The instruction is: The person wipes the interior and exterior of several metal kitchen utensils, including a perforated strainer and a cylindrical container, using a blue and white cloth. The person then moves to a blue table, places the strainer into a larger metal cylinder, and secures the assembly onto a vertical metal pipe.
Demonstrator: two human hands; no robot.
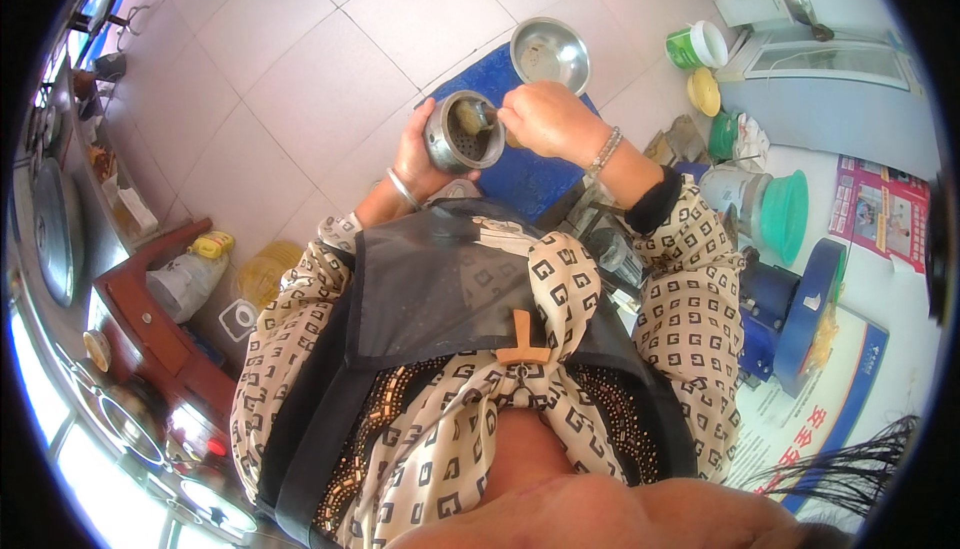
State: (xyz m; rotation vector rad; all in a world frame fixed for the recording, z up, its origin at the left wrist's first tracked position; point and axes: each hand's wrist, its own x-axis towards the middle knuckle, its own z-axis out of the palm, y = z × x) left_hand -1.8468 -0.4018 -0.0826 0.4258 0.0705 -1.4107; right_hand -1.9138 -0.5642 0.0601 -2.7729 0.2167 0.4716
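My left hand grips a grey metal cylinder from its left side and underneath. The open top faces me, and small holes show in the perforated bottom inside. My right hand pinches the dark handle of a small brush-like tool, whose yellowish, worn-looking head sits inside the cylinder. Its exact kind is hard to make out. Both hands are above a blue tabletop. Beyond the right hand, a stainless steel bowl with brownish specks rests at the far edge of that top.
A green-and-white bucket and a yellow basin are at the right. Nearer stand a teal basin and a blue machine. On the left are a red-brown wooden cabinet and a yellow-capped plastic jug. Floor tiles stretch ahead.
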